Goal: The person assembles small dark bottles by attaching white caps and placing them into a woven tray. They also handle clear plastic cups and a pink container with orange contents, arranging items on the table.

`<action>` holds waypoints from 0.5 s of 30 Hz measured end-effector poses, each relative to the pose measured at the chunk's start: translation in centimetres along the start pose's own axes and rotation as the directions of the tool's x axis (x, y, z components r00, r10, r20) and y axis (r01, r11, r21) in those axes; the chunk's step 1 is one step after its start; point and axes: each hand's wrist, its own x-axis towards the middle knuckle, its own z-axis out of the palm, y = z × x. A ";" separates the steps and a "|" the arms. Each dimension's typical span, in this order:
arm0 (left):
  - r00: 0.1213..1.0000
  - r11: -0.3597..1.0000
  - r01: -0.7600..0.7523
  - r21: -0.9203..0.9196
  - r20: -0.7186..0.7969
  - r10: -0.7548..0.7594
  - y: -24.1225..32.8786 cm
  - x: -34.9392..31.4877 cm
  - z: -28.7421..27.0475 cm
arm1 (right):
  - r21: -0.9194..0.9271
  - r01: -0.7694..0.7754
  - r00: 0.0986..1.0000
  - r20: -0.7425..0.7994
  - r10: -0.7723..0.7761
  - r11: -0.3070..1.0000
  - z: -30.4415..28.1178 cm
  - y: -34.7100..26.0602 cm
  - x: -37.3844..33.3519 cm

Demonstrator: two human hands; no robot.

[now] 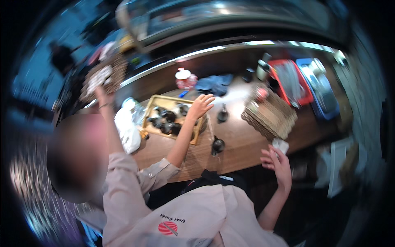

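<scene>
By the left end of the brown wooden table [247, 154], a brown woven tray [119, 68] could spill white pieces [101, 77] if the left hand [103, 97] tips it. A pale wooden tray [168, 99] holds black rounded pots [169, 116]. Near the table's front edge, the right hand [280, 166] meets a white sheet [281, 145]; I cannot tell either grip.

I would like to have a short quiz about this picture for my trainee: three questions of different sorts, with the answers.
1. True or false: in the picture, the red container is to the left of the blue container.
2. Where is the group of dark round items?
A) red container
B) blue container
C) wooden tray
3. Which of the wearer's hands is at the small white item by the near edge of the table?

Key: 1 true; 2 C; 3 the right hand.
</scene>
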 end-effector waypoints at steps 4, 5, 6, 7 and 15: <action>0.999 0.998 0.032 0.050 -0.008 -0.032 1.0 0.6 1.7 | -0.062 -0.001 0.996 -0.093 -0.005 0.998 -0.2 0.2 1.5; 0.999 0.998 0.031 0.059 -0.012 -0.031 1.1 0.8 1.8 | -0.098 -0.018 0.993 -0.116 0.007 0.995 -0.1 0.5 1.9; 1.000 0.997 0.028 0.067 -0.015 -0.027 1.2 1.2 1.7 | -0.108 -0.003 0.993 -0.120 -0.010 0.994 -0.1 0.6 2.4; 0.999 0.997 0.030 0.076 -0.019 -0.029 1.2 1.5 1.6 | -0.126 -0.009 0.992 -0.130 -0.008 0.992 -0.2 0.7 2.9; 0.999 0.991 0.004 0.136 -0.036 0.001 1.4 1.4 0.7 | -0.261 0.097 0.976 -0.164 -0.143 0.960 -6.1 1.4 8.7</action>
